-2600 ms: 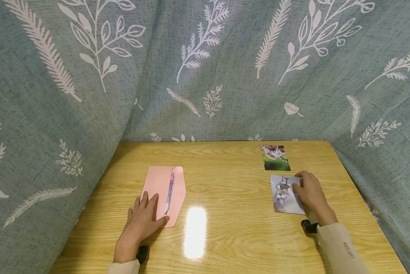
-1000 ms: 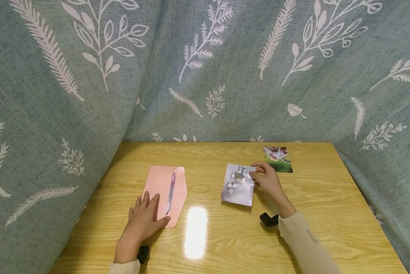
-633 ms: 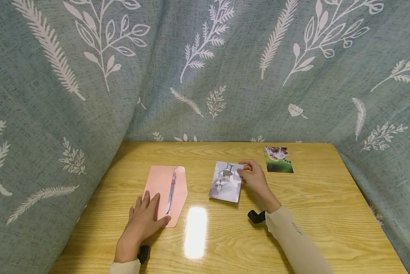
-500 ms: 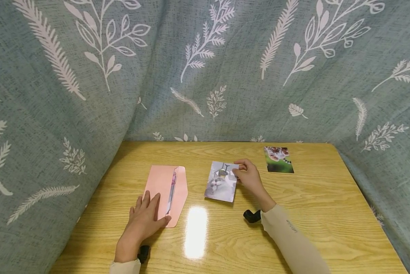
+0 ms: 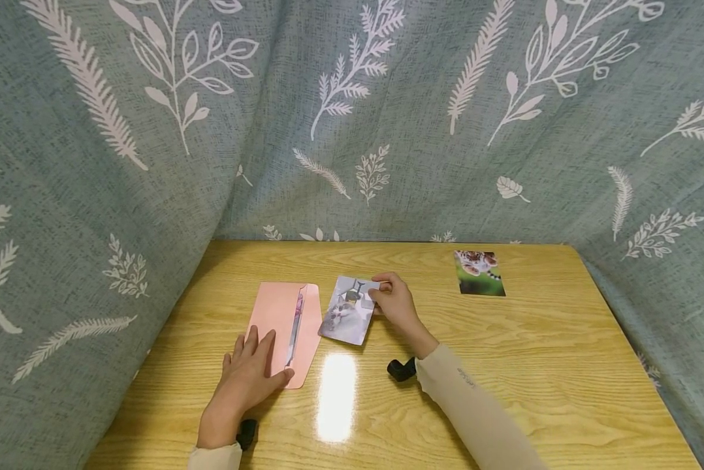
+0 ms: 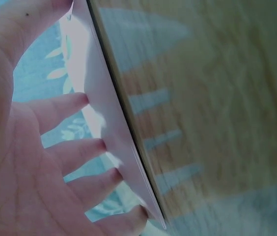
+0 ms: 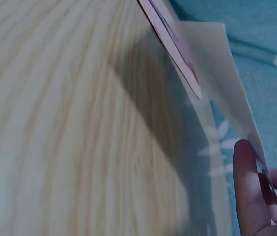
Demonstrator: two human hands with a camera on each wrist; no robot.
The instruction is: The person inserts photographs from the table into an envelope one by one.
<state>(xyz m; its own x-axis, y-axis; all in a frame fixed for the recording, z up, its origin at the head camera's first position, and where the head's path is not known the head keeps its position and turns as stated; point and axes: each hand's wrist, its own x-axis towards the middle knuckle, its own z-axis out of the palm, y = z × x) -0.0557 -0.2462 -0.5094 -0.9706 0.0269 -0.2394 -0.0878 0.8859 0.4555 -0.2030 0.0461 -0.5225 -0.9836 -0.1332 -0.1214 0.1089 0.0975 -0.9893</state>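
Observation:
A pink envelope lies on the table at the left, its flap turned to the right and a strip of a picture showing in its opening. My left hand rests on the envelope with spread fingers; in the left wrist view the fingertips touch its surface. My right hand pinches the right edge of a photo card with a grey-and-white cat on it. That card is raised off the table, its left corner beside the flap. Its pale back faces the right wrist camera.
A second photo card, with a tiger cub on green, lies at the back right of the wooden table. A blue-green leaf-patterned cloth hangs behind the table and along both sides. A bright reflection shines near the middle.
My right hand has picked up the cat photo card from the table's right side and carried it left to the envelope. The left hand stays on the envelope.

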